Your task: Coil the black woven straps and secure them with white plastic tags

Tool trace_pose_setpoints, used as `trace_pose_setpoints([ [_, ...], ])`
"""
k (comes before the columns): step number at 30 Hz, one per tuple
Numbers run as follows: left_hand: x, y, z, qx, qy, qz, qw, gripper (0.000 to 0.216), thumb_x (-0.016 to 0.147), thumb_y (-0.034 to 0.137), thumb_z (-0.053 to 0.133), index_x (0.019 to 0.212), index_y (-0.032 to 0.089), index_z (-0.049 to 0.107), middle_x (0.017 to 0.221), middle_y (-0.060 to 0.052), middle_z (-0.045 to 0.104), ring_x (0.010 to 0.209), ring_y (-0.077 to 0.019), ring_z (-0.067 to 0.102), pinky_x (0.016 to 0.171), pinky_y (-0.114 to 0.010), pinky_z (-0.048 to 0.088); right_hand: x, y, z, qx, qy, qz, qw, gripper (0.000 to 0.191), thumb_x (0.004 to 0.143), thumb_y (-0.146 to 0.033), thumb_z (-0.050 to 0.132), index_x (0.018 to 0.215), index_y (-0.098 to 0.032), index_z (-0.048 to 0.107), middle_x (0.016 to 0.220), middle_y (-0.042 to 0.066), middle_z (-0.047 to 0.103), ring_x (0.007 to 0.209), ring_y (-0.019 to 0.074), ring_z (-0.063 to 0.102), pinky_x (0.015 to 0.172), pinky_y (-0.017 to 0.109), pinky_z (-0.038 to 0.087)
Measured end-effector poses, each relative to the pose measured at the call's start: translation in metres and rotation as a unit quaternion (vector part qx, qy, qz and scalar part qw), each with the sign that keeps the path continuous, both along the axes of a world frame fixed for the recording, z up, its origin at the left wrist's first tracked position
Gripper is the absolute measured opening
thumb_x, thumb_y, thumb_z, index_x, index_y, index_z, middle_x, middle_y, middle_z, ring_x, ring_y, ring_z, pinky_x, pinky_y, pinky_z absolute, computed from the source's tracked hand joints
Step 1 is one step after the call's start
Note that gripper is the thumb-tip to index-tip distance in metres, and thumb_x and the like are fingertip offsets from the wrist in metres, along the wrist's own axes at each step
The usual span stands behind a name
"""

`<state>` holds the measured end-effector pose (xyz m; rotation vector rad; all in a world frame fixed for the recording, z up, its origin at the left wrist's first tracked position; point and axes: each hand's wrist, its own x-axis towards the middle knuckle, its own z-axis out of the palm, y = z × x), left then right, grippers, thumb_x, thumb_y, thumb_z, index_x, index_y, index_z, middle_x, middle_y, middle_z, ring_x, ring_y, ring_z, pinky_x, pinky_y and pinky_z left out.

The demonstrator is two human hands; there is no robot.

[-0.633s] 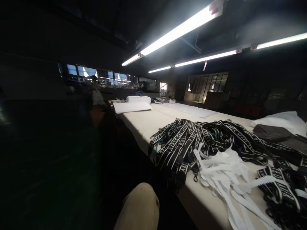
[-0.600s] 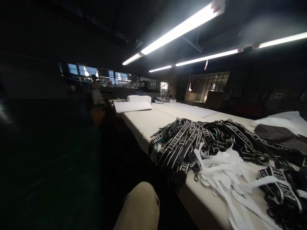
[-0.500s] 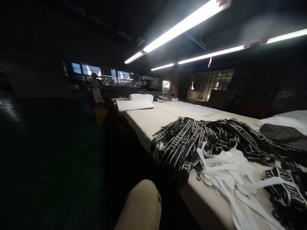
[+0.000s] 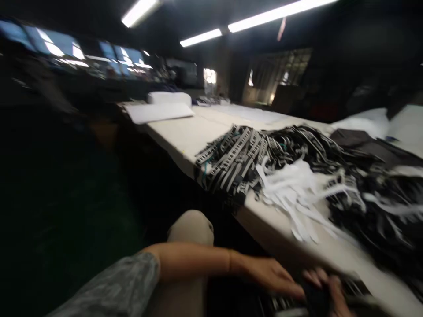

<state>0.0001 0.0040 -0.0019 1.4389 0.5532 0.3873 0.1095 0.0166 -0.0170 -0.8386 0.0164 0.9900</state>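
A: Head view, only one. Blurred frame. Left hand [image 4: 276, 276] at 5 o'clock, forearm coming in from 7, grey sleeve [image 4: 112, 286] pushed up past the elbow.

B: What's it on?

A: Fingers stretched out flat along a dark strap [image 4: 317, 299] just under the near edge of the tabletop [image 4: 185, 134] — touching it, not visibly wrapped around it. Counts as loosely spread, nothing clamped.

B: Right hand?

A: Right hand [image 4: 330, 288] just beside the left, at 5 too, fingers curled over the same dark strap. Looks like a grip on it, though blur smears the fingertips.

B: And the strap itself?

A: Low at the bottom edge, in front of the tabletop edge, partly black with pale stripes toward 5 o'clock. Can't tell how far it runs.

B: On the tabletop?

A: Heap of black-and-white printed straps [image 4: 238, 160] at centre, white strips [image 4: 294, 189] lying against it at 3, more dark straps [image 4: 380, 207] further right. Folded white cloth [image 4: 158, 112] far back at 11. Dark fabric [image 4: 360, 138] at 2.

B: Anything else?

A: Knee in beige trousers [image 4: 191, 226] at 6, below the tabletop edge — ceiling tube lights [image 4: 201, 37] at 12.
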Motion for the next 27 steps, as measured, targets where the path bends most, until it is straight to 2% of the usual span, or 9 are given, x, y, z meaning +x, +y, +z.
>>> trace_pose_setpoints([
  [2, 0.007, 0.010, -0.015, -0.100, -0.014, -0.053, 0.993, 0.033, 0.094, 0.043, 0.057, 0.109, 0.014, 0.063, 0.102, -0.008, 0.067, 0.084, -0.0184, 0.066, 0.075, -0.035, 0.057, 0.020, -0.022, -0.014, -0.041, -0.032, -0.048, 0.998, 0.028, 0.088, -0.039, 0.068, 0.112, -0.027, 0.061, 0.109, 0.006, 0.063, 0.092, 0.0207, 0.064, 0.071, 0.036, 0.058],
  [4, 0.020, 0.021, -0.040, -0.195, -0.028, -0.112, 0.974, 0.043, 0.090, 0.052, 0.059, 0.100, 0.011, 0.065, 0.090, -0.010, 0.070, 0.073, -0.0190, 0.067, 0.070, -0.032, 0.057, 0.039, -0.041, -0.028, -0.074, -0.067, -0.083, 0.992, 0.022, 0.083, -0.032, 0.073, 0.101, -0.025, 0.063, 0.088, 0.002, 0.063, 0.075, 0.0164, 0.062, 0.069, 0.035, 0.058],
  [5, 0.027, 0.025, -0.053, -0.240, -0.024, -0.137, 0.961, 0.047, 0.087, 0.055, 0.063, 0.097, 0.010, 0.066, 0.086, -0.012, 0.072, 0.070, -0.0200, 0.068, 0.068, -0.031, 0.057, 0.047, -0.046, -0.035, -0.067, -0.083, -0.082, 0.991, 0.018, 0.082, -0.028, 0.073, 0.096, -0.024, 0.063, 0.078, -0.001, 0.060, 0.067, 0.0130, 0.059, 0.068, 0.031, 0.058],
  [8, 0.040, 0.032, -0.079, -0.319, -0.006, -0.144, 0.937, 0.043, 0.088, 0.049, 0.064, 0.107, 0.010, 0.065, 0.096, -0.018, 0.073, 0.080, -0.0238, 0.071, 0.073, -0.031, 0.058, 0.062, -0.050, -0.053, 0.075, -0.095, -0.020, 0.992, 0.018, 0.085, -0.027, 0.066, 0.100, -0.024, 0.058, 0.074, -0.005, 0.053, 0.062, 0.0079, 0.054, 0.069, 0.024, 0.054],
  [10, 0.040, 0.031, -0.081, -0.328, -0.005, -0.141, 0.934, 0.042, 0.091, 0.047, 0.060, 0.109, 0.009, 0.065, 0.099, -0.020, 0.073, 0.082, -0.0249, 0.072, 0.075, -0.032, 0.058, 0.064, -0.049, -0.058, 0.109, -0.099, -0.003, 0.989, 0.019, 0.085, -0.027, 0.064, 0.102, -0.024, 0.056, 0.074, -0.006, 0.052, 0.063, 0.0074, 0.053, 0.068, 0.022, 0.053],
  [14, 0.035, 0.024, -0.071, -0.319, -0.003, -0.140, 0.937, 0.049, 0.091, 0.052, 0.057, 0.105, 0.006, 0.066, 0.097, -0.021, 0.072, 0.080, -0.0259, 0.071, 0.076, -0.034, 0.059, 0.063, -0.049, -0.058, 0.114, -0.099, 0.005, 0.988, 0.019, 0.085, -0.026, 0.063, 0.102, -0.023, 0.056, 0.076, -0.005, 0.057, 0.063, 0.0076, 0.056, 0.068, 0.021, 0.052],
  [19, 0.039, 0.019, -0.071, -0.281, -0.019, -0.113, 0.953, 0.044, 0.084, 0.049, 0.069, 0.106, 0.012, 0.062, 0.093, -0.015, 0.072, 0.076, -0.0210, 0.071, 0.069, -0.028, 0.058, 0.062, -0.056, -0.060, 0.063, -0.136, 0.000, 0.989, 0.023, 0.086, -0.029, 0.062, 0.108, -0.023, 0.055, 0.087, -0.001, 0.069, 0.072, 0.0111, 0.064, 0.072, 0.025, 0.053],
  [22, 0.042, 0.018, -0.073, -0.264, -0.008, -0.093, 0.960, 0.044, 0.081, 0.047, 0.073, 0.105, 0.012, 0.062, 0.089, -0.013, 0.073, 0.072, -0.0194, 0.070, 0.065, -0.024, 0.057, 0.059, -0.060, -0.062, 0.065, -0.150, 0.014, 0.986, 0.025, 0.088, -0.031, 0.061, 0.110, -0.021, 0.056, 0.099, 0.004, 0.072, 0.084, 0.0139, 0.068, 0.079, 0.028, 0.053],
  [27, 0.041, 0.019, -0.073, -0.277, 0.017, -0.080, 0.957, 0.037, 0.083, 0.041, 0.072, 0.102, 0.010, 0.063, 0.086, -0.015, 0.074, 0.067, -0.0194, 0.070, 0.060, -0.024, 0.057, 0.054, -0.063, -0.071, 0.028, -0.106, 0.025, 0.994, 0.023, 0.088, -0.034, 0.063, 0.103, -0.017, 0.060, 0.105, 0.007, 0.072, 0.092, 0.0157, 0.068, 0.087, 0.031, 0.053],
])
